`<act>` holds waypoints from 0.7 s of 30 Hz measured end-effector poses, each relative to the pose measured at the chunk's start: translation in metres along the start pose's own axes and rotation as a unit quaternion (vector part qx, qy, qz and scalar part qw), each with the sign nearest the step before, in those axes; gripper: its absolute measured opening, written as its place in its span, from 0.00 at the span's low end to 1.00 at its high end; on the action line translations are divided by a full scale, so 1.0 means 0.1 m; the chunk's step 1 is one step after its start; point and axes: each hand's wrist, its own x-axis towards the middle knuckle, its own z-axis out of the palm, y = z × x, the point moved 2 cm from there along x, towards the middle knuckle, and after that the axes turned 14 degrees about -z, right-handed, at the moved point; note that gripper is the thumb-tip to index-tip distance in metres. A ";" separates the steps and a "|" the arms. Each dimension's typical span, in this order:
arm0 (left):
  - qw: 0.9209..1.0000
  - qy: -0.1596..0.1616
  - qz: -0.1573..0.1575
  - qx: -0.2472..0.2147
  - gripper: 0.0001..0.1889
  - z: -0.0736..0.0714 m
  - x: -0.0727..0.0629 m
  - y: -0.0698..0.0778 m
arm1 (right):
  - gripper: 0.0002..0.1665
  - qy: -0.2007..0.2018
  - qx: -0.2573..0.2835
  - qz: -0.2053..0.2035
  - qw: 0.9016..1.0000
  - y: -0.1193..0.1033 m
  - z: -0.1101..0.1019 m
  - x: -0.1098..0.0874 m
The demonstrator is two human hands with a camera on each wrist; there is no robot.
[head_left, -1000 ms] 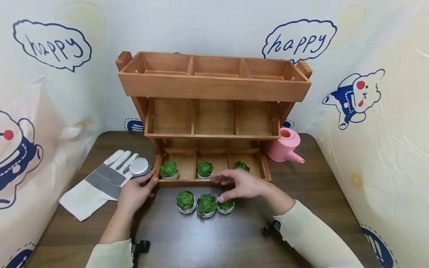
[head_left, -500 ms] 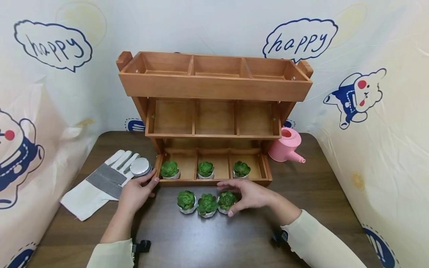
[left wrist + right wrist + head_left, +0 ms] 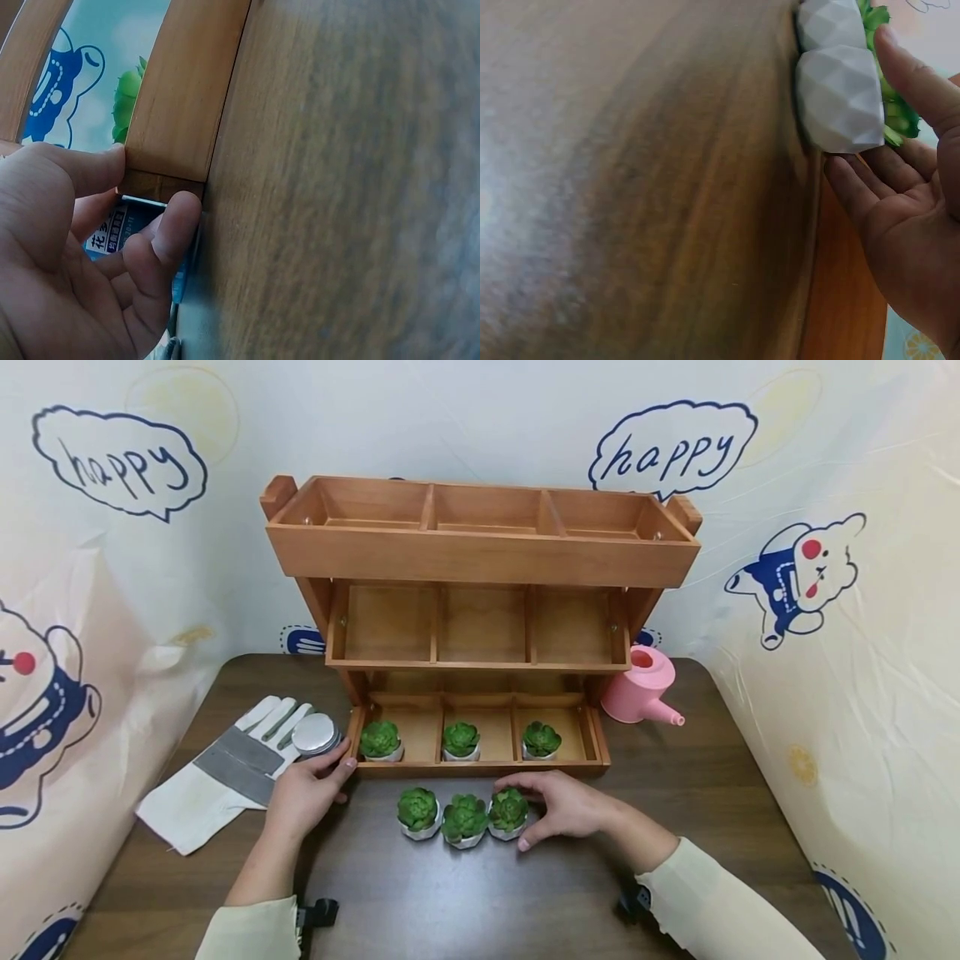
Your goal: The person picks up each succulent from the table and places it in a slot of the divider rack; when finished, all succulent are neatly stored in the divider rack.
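In the head view, my left hand (image 3: 306,797) holds the lower left front corner of a wooden three-tier shelf (image 3: 480,558), thumb on the edge and fingers curled at its side, as the left wrist view also shows. On the table before the shelf stand three small succulents in white faceted pots: a left succulent (image 3: 418,812), a middle succulent (image 3: 464,820) and a right succulent (image 3: 508,810). My right hand (image 3: 564,806) is spread beside the right one, thumb in front and fingers behind. In the right wrist view its white pot (image 3: 844,101) lies between thumb and fingers, apparently not gripped.
Three more succulents (image 3: 461,740) sit in the bottom tier, one per compartment. A pink watering can (image 3: 637,685) stands right of the shelf. To the left lie white-and-grey gloves (image 3: 240,760), with a round silver-lidded tin (image 3: 315,733) by the fingertips.
My right hand has drawn back from the bottom tier's edge, down and to the right, to beside the right front succulent. The left hand stays at the shelf corner.
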 end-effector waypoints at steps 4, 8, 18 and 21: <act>1.000 0.000 -0.001 -0.002 0.30 0.00 0.00 0.00 | 0.46 0.002 -0.038 0.011 0.999 0.02 0.02 0.00; 1.000 0.001 0.000 -0.003 0.30 0.00 0.01 0.00 | 0.41 0.008 -0.059 0.013 0.998 0.04 0.04 -0.01; 1.000 0.003 0.006 -0.003 0.30 0.00 0.01 -0.02 | 0.40 0.011 -0.038 0.019 0.999 0.04 0.04 -0.02; 1.000 0.005 0.004 -0.005 0.29 0.01 0.01 -0.02 | 0.40 0.011 -0.033 0.021 0.999 0.04 0.03 -0.04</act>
